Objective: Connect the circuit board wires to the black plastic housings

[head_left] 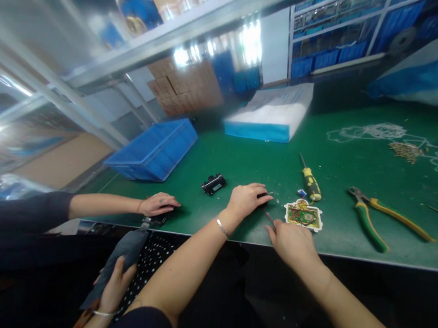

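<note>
My left hand (245, 200) curls closed over a small black part (263, 198) on the green bench top, and the fingers hide most of it. A thin red wire (267, 215) stretches from there to my right hand (293, 241), which pinches its end between thumb and forefinger. Just beyond my right hand lies a white-edged housing (321, 221) with a green circuit board and thin wires inside. A yellow and dark screwdriver (311, 183) rests behind it. Another black part (214, 184) with a shiny cylinder sits left of my left hand.
Open pliers (376, 211) lie at right; behind them are small brass-coloured pieces (405, 151) and white cord (382, 131). A blue bin (157, 151) and a white-blue bag (257, 129) stand at the back. At left, a co-worker's hands (160, 205) work with a grey-wrapped tool (120, 261).
</note>
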Motion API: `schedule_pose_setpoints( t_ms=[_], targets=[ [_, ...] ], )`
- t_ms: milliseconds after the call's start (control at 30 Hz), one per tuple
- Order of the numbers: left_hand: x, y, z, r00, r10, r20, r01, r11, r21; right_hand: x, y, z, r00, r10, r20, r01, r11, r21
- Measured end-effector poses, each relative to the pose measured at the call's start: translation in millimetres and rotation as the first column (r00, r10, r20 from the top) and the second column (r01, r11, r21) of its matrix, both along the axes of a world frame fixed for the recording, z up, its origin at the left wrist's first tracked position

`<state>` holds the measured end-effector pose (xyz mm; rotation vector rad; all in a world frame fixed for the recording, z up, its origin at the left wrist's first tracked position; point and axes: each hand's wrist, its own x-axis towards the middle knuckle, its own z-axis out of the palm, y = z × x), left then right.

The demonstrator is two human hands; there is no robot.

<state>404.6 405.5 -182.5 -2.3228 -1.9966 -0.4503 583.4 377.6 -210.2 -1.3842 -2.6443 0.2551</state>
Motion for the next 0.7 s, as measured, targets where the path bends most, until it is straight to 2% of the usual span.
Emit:
schedule_pose_setpoints(
  t_ms=[167, 300, 467, 700],
  targets=[
    [-0.3, -0.4, 1.4, 1.000, -0.010, 0.017, 0.010, 1.000, 0.014, 19.2, 6.3, 13.2, 0.998, -0.021, 0.054, 0.025, 0.997, -0.072],
    [-1.2, -0.9, -1.3, 0.999, -0.037, 0.031, 0.036, 0.999, 0.037, 25.7, 8.8, 14.1, 0.999, -0.003, 0.054, 0.009, 0.993, -0.116],
    [-2.4, 0.3, -7.2, 0.999, -0.048, 0.015, 0.047, 0.997, 0.059, 23.9, -1.2, 12.4, 0.989, 0.072, -0.129, -0.098, 0.975, -0.201],
    [-3.1, 1.3, -9.8, 1.000, -0.019, -0.013, 0.020, 0.997, 0.073, 18.7, -20.4, -3.2, 0.951, 0.016, -0.307, -0.074, 0.981, -0.178]
  ],
)
